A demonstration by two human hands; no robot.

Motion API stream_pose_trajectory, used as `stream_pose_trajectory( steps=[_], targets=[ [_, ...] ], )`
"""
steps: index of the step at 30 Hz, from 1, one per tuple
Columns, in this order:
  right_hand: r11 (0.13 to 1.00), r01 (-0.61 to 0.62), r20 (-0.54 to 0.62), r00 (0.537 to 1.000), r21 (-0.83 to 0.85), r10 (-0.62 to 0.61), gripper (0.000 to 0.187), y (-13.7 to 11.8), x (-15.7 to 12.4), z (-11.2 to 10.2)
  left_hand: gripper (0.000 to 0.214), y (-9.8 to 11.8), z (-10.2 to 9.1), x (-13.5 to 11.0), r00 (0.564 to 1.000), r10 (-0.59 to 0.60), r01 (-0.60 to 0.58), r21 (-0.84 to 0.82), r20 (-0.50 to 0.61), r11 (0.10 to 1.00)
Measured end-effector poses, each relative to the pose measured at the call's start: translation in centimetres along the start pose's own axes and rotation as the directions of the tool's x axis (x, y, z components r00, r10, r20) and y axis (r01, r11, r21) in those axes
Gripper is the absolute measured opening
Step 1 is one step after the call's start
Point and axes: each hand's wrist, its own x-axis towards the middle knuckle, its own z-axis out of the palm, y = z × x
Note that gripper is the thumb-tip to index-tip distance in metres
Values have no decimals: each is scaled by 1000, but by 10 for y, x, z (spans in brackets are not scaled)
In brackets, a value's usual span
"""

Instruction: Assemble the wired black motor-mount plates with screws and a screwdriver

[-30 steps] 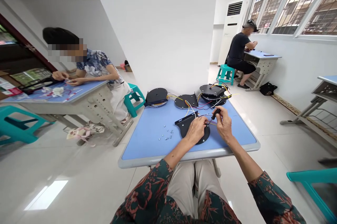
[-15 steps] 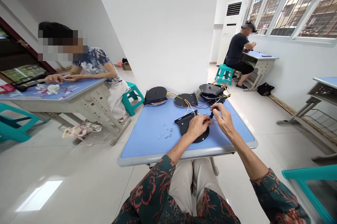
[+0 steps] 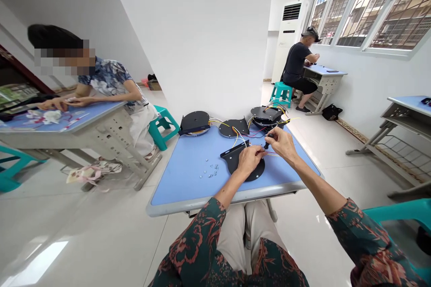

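In the head view, a black plate (image 3: pixel 232 161) with a raised, slotted edge lies on a blue desk (image 3: pixel 182 183), and everything else can be placed from it. The left hand (image 3: pixel 248 159) lies over the plate's upper right part, its fingertips drawn close together at the plate's far right edge; whether they pinch anything there is too small to tell. Just beyond that same edge, the right hand (image 3: pixel 283 142) holds a black screwdriver (image 3: pixel 268 142), thumb and fingers pinching its handle, which slants down toward the left fingertips. The tool's tip cannot be made out.

To the left of the plate, small silvery screws (image 3: pixel 215 168) lie loosely scattered. Beyond the plate, yellow and white wires (image 3: pixel 236 133) run up to a middle black disc (image 3: pixel 230 129) near the desk's far edge. Farther off to the plate's left is another black disc (image 3: pixel 195 121), with a straight raised side; farther off to its right stands a stack of black discs (image 3: pixel 267 114) with wires looping over it.

Well apart from the plate, a person in a patterned shirt (image 3: pixel 111 78) sits to its left, and a person in dark clothes (image 3: pixel 298 62) sits beyond it to the right.
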Motion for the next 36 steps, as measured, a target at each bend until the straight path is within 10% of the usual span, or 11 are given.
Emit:
stream_pose_trajectory(
  steps=[9,20,25,31,36],
  targets=[
    [951,102,480,844,292,-238,20,-6,13,-21,22,0,1,3,996,-67,69,-26,51,997],
    [904,244,121,969,-351,-214,5,-11,-4,-4,18,3,-1,1,995,-85,85,8,45,996],
    [896,303,217,946,-323,-241,6,-12,4,-15,14,0,1,2,996,-83,83,-14,37,996],
    [864,499,463,783,-68,-416,34,-12,13,-35,7,-4,2,3,997,-58,62,-75,54,995],
    [891,433,358,861,-141,-361,27,-13,4,-28,7,-2,1,3,998,-54,54,-36,25,998]
  ],
)
